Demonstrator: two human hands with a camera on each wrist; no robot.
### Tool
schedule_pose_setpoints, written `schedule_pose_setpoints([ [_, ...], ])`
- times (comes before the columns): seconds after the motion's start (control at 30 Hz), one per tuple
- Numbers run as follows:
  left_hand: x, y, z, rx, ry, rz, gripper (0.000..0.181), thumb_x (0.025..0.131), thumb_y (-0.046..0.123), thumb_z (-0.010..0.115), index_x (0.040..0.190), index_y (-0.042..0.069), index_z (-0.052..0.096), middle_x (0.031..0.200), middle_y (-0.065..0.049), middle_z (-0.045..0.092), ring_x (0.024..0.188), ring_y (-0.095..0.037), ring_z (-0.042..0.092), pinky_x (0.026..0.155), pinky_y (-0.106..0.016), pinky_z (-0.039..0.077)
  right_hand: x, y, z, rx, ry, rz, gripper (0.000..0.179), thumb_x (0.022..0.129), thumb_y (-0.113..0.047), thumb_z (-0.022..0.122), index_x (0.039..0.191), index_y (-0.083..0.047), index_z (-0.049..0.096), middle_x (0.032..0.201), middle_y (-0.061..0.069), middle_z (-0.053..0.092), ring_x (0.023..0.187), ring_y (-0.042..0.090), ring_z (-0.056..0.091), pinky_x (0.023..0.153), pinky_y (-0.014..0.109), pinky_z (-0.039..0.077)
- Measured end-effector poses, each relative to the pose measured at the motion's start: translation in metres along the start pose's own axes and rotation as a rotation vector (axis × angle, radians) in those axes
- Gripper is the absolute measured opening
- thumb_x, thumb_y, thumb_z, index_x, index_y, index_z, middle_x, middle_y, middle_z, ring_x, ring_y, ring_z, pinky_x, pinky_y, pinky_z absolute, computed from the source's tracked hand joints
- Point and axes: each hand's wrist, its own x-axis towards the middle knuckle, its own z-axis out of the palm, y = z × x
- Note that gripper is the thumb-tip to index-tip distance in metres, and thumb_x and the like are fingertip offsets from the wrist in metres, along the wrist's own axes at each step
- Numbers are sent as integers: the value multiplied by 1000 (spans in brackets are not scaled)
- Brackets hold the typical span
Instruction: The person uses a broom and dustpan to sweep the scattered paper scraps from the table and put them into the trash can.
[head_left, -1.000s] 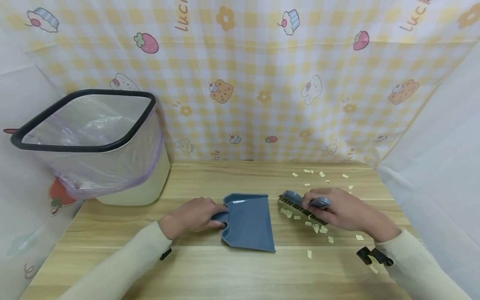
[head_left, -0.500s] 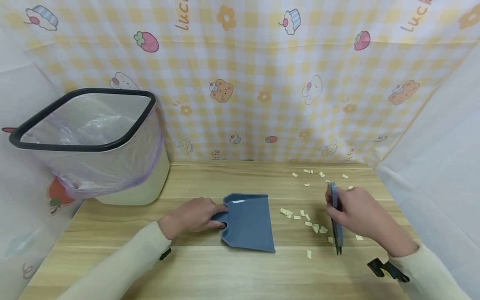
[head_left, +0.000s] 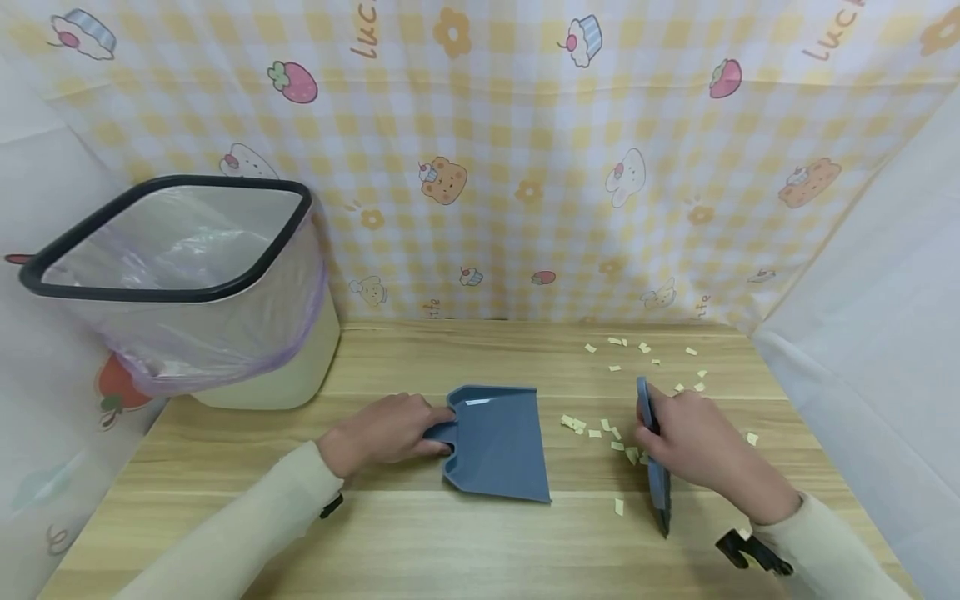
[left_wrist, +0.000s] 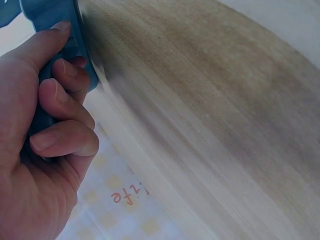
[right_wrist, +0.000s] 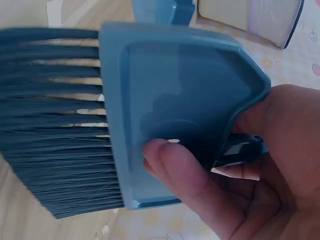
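A blue-grey dustpan lies flat mid-table, its wide lip facing right. My left hand grips its short handle, fingers curled round it in the left wrist view. On the right, my right hand holds a blue hand brush on edge, dark bristles down toward the table. In the right wrist view a finger lies along the brush's flat body. Small pale paper scraps are scattered between the brush and the dustpan's lip, and some sit partly hidden behind the brush.
A cream bin with a black rim and clear liner stands at the back left. More paper scraps lie at the back right of the wooden table. A patterned curtain hangs behind.
The right hand has swung the brush from a slanted pose near the scraps out to the right, then back slightly left and nearer the front. The left hand and dustpan have stayed put.
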Motion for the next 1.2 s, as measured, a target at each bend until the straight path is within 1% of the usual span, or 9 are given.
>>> schedule_pose_setpoints([
  [0.23,0,1,-1,15,-3,-2,33,106,36,76,122,6,73,70,12,36,60,-2,31,55,-23,26,17,-2,3,56,28,-39,12,100,-7,71,94,-13,63,60,-14,41,51,3,38,50,27,37],
  [0.4,0,1,0,17,-14,-15,33,106,36,76,122,7,73,70,13,35,60,-2,30,56,-23,27,31,-7,4,72,41,-108,7,102,-6,69,101,-13,68,66,-13,52,57,4,46,56,31,45],
  [0.53,-1,1,1,10,-13,-13,33,106,36,77,120,8,73,71,13,34,60,-2,30,55,-23,26,39,-10,5,113,23,-195,9,103,-6,69,105,-15,68,68,-15,54,57,1,46,56,31,46],
  [0.63,-1,0,1,0,-9,-8,32,106,36,77,119,8,72,71,13,34,60,-2,30,55,-23,26,43,-13,5,149,2,-282,16,103,-4,70,103,-20,65,70,-16,52,58,-1,44,57,29,44],
  [0.8,1,0,1,-3,-6,-6,31,106,36,77,118,8,72,71,13,35,61,-2,31,55,-23,27,45,-14,5,185,-17,-429,27,99,0,73,98,-26,66,79,-18,58,63,-3,47,61,27,47],
  [0.9,1,0,0,-4,-12,-13,31,106,37,77,119,9,72,71,13,35,61,-2,31,56,-23,26,44,-13,4,199,-30,-478,29,97,2,74,97,-26,67,82,-18,62,65,-5,49,62,26,49],
  [0.97,2,0,-1,-8,-14,-14,31,106,37,77,119,9,72,71,13,35,61,-2,31,56,-23,26,42,-14,1,193,-27,-475,28,97,2,74,98,-25,67,83,-17,63,64,-5,49,61,26,48],
  [1.03,2,0,-1,-18,-18,-16,31,106,37,77,118,9,72,71,12,34,60,-2,31,56,-23,27,38,-14,-2,177,-9,-435,27,95,2,75,98,-24,66,83,-17,62,63,-5,47,58,26,46],
  [1.2,3,-1,-2,-21,-18,-15,30,105,37,77,117,10,73,71,12,35,60,-2,32,56,-23,28,24,-23,-11,93,30,-257,22,93,-2,74,93,-19,60,69,-17,50,53,-4,40,50,24,40],
])
